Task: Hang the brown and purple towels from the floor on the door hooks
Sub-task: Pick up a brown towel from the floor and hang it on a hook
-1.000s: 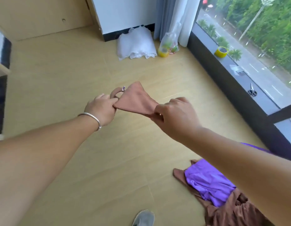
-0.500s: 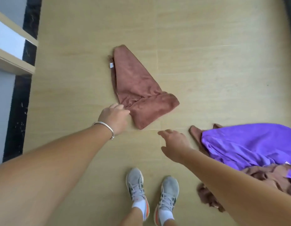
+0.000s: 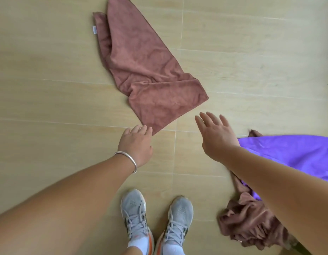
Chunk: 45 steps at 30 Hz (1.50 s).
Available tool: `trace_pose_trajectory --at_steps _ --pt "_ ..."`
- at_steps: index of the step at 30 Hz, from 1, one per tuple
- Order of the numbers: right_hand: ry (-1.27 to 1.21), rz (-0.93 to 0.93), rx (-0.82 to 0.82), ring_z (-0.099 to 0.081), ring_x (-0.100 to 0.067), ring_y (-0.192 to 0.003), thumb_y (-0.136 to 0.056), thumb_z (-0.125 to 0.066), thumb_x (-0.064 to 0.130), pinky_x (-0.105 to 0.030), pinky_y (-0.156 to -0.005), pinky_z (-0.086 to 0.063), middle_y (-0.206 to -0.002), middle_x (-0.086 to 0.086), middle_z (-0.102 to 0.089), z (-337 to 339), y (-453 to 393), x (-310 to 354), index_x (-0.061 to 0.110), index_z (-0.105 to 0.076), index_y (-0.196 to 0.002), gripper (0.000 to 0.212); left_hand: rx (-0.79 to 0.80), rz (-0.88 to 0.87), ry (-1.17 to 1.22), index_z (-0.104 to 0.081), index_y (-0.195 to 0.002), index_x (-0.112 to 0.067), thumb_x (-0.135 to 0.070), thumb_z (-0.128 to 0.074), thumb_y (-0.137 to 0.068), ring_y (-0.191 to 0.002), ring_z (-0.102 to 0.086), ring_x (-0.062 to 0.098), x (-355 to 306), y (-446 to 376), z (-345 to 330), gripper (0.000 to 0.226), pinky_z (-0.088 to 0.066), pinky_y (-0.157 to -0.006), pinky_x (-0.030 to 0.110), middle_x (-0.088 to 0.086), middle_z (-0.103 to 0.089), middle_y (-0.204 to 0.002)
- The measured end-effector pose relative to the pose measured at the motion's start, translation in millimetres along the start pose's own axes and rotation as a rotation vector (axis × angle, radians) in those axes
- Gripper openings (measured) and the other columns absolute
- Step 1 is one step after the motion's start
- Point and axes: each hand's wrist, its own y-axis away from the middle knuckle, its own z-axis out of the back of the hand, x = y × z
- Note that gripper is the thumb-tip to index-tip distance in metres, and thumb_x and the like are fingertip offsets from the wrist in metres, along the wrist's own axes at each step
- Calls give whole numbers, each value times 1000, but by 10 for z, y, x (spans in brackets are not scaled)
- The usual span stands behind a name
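Note:
A brown towel lies folded on the wooden floor ahead of me, its near corner pointing at my feet. My left hand, with a silver bangle on the wrist, hovers at that near corner with loosely curled fingers and holds nothing. My right hand is spread open just right of the towel, not touching it. A purple towel lies at the right on top of a second, crumpled brown towel; my right forearm crosses over both.
My two grey sneakers stand on the light wooden floor at the bottom centre. No door or hooks are in view.
One second ago both hands held the brown towel up. Half a second ago it lay on the floor with my left hand touching it. Now neither hand touches it, and my right hand is nearer.

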Motion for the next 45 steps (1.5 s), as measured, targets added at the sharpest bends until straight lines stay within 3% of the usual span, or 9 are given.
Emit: trace_pose_trajectory --at_steps 6,14,18,22,24,26,29,35,45 --pt "154 -16 -7 2 -24 -148 -92 -43 19 -48 -119 -6 -161 -6 1 -530 -806 -65 9 6 -152 78 -26 -98 -11 -18 -151 -10 -33 -41 -94 -145 -17 21 -78 -752 -584 66 -16 -118 35 8 -20 -158" --pt "338 -39 -17 1 -26 -148 -96 -37 18 -49 -118 -9 -160 -12 -2 -1012 -1972 -449 6 -3 -151 66 26 -96 -203 0 -148 5 -49 -45 -86 -145 -3 39 -131 -1668 -1175 94 -10 -117 52 26 2 -157" --pt "356 -13 -68 -21 -24 -142 -94 -40 18 -39 -113 -26 -155 -12 -15 -1090 -2354 -520 3 -7 -150 66 -62 -73 -120 2 -149 2 -40 -47 -85 -146 3 33 -74 -1798 -1441 91 -12 -116 54 21 8 -158" --pt "288 39 -285 -51 -27 -109 -82 -22 5 -33 -82 -45 -124 -12 -48 -1182 -2499 -556 2 -41 -130 52 -146 -117 -135 -7 -148 2 -23 -47 -87 -144 -9 35 7 -1859 -1532 77 -25 -112 49 22 -5 -156" --pt "242 54 -385 -59 -34 -90 -81 -30 2 -39 -71 -46 -105 -16 -57 -1217 -2481 -567 1 -56 -111 39 -220 -176 -185 -25 -137 -2 -13 -44 -88 -128 -32 34 86 -1921 -1471 54 -41 -92 42 18 -29 -143" --pt "264 51 -433 -60 -32 -70 -78 -48 -1 -39 -61 -43 -89 -15 -62 -1214 -2440 -570 4 -62 -92 21 -290 -212 -200 -38 -117 -11 -6 -40 -89 -107 -45 29 164 -1998 -1337 28 -41 -72 38 10 -43 -121" --pt "275 110 -516 -56 -28 -53 -68 -55 1 -34 -52 -41 -63 -8 -60 -1163 -2347 -530 10 -62 -68 11 -260 -190 -212 -44 -110 -14 -4 -40 -90 -100 -53 28 200 -2050 -1161 22 -39 -74 37 7 -52 -111" --pt "250 76 -172 -61 -20 -97 -92 -42 10 -31 -77 -35 -104 3 -64 -968 -2119 -386 24 -57 -108 26 -40 -145 -318 -54 -107 -19 -15 -55 -81 -93 -62 24 85 -1805 -946 26 -37 -87 40 2 -64 -102" --pt "63 168 72 -53 -23 -98 -79 -47 13 -37 -78 -29 -96 0 -65 -173 -431 277 27 -55 -102 27 273 22 -238 -63 -105 -22 -7 -55 -83 -103 -64 22 557 -270 -242 28 -43 -88 35 -1 -67 -108"
